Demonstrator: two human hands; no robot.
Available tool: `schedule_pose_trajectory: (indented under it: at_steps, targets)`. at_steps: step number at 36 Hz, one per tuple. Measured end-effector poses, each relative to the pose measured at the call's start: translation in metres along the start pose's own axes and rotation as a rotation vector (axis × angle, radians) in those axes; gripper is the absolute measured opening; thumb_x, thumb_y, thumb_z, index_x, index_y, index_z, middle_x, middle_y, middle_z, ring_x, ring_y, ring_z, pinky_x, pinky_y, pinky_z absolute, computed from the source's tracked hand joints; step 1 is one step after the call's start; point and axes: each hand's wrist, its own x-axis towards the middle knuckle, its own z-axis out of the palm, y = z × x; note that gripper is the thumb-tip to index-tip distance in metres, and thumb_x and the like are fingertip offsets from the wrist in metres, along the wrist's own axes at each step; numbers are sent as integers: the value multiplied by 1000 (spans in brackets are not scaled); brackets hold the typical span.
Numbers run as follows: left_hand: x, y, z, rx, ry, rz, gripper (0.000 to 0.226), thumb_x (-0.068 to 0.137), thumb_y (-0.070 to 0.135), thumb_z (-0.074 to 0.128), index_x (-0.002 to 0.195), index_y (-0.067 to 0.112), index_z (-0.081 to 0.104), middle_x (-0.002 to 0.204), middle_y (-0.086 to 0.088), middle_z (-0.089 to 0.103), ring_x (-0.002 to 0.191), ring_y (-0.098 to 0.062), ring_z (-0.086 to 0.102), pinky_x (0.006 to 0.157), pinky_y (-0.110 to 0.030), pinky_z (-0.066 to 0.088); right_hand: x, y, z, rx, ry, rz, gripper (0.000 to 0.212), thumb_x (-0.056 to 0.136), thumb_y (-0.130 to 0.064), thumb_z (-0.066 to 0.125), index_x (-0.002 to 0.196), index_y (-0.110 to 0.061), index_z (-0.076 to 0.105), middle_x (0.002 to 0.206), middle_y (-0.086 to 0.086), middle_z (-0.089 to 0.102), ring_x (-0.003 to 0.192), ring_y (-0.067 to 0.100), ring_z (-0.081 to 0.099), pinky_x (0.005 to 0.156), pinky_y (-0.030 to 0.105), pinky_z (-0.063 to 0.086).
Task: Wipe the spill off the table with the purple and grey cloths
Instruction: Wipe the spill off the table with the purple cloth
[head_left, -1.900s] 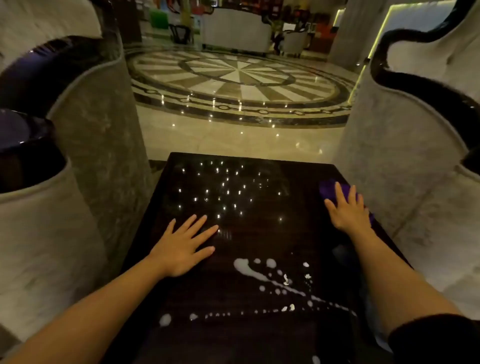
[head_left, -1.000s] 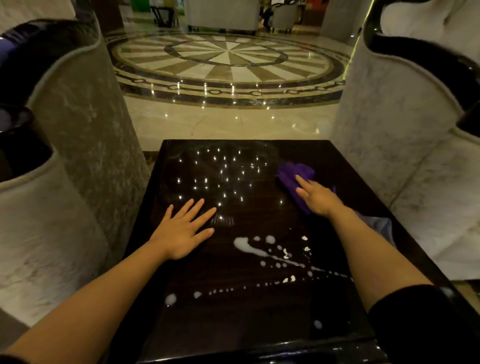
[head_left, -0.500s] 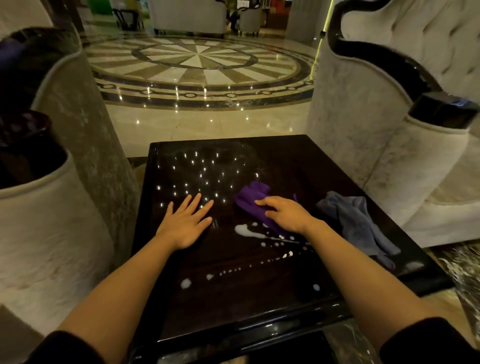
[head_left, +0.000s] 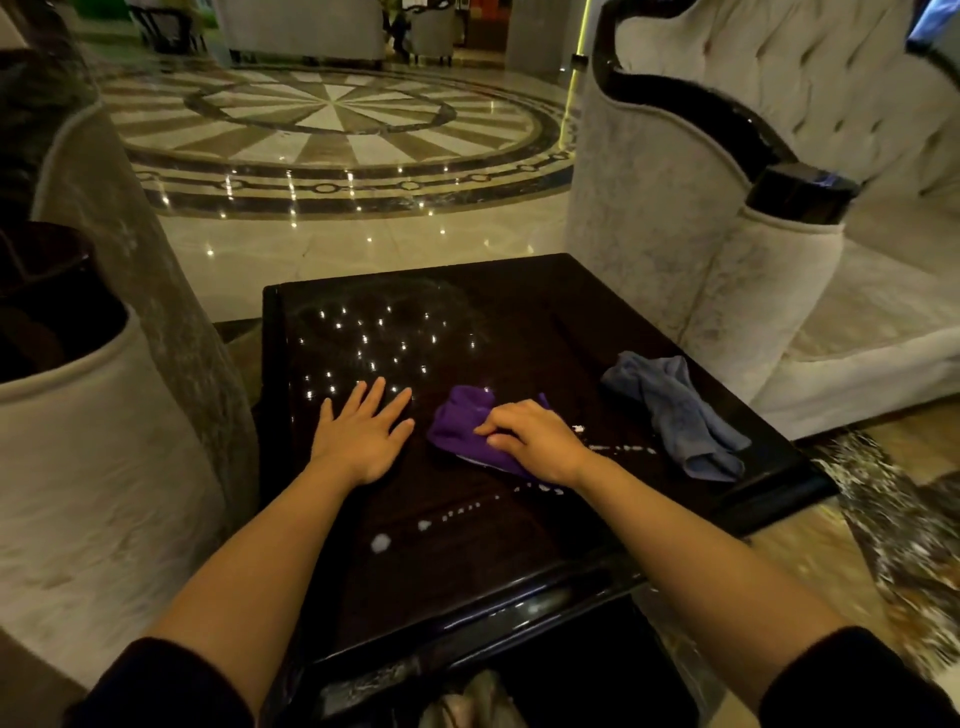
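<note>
Hands, L to R: left hand (head_left: 363, 441) flat on the worktop (head_left: 519, 322), fingers spread, holding nothing, bracing only. Right hand (head_left: 535, 441) palm-down on the purple cloth (head_left: 460, 423), fingers loosely curled over its crumpled edge, pressing it to the surface rather than lifting it. The two hands lie near each other, not touching.

Step in hand (judged): first wipe pass w/ purple cloth, set over the upper end of the spill (head_left: 467, 506). Spill = white liquid: a blob and dotted trail nearer the body, below the hands; a thin streak runs R from under the right wrist toward the grey cloth (head_left: 675, 410). Most of it is not yet wiped.

Next move calls for: drag the cloth down and L along the dotted trail w/ steady downward pressure, then R along the streak; keep the left hand clear of the wet line. Grey cloth lies bunched near the R edge, untouched, presumably for a 2nd pass.

Surroundings: pale armchair (head_left: 78, 441) close on L, pale sofa (head_left: 779, 260) close on R; polished patterned floor (head_left: 332, 130) beyond. Nothing on the worktop blocks the wipe path; its glossy dark top reflects ceiling lights, which could be mistaken for droplets.
</note>
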Motion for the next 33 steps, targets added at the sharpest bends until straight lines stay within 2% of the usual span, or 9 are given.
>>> schedule_pose_trajectory:
  at_steps: [9,13,17,29,33]
  targets:
    - [13,1,-4,-62,-53,-37,54,94,54,15,144,40,-1,158,2,-10,145,-21,-11,115,-53,-7,-20,-6,5,5,-41,-87,20,89,-20,54,107,-21,62,119,0,61,113,21,47,97,36,33]
    - [9,3,-9,-79,-79,-30,54,95,51,16,145,38,0,158,-1,-10,145,-23,-11,114,-54,-6,-37,-11,10,0,-24,-108,21,88,-21,54,108,-21,63,120,0,61,111,19,47,89,27,29]
    - [3,5,-10,-79,-80,-25,52,96,49,15,145,37,1,158,-1,-9,145,-24,-11,115,-54,-6,-53,-16,13,8,1,-125,21,88,-22,55,106,-22,64,116,0,63,108,21,50,92,35,34]
    - [-17,0,-5,-62,-61,37,52,97,46,16,146,35,2,158,-2,-6,145,-24,-9,115,-51,-5,-97,-32,18,-44,38,-209,21,89,-22,53,105,-19,66,114,5,65,100,26,53,86,36,38]
    - [-20,-1,-4,-62,-63,36,52,97,46,15,146,34,2,158,-2,-6,145,-23,-9,116,-51,-5,-113,-37,16,2,-8,-223,20,89,-19,53,105,-17,66,112,6,65,100,26,53,89,41,42]
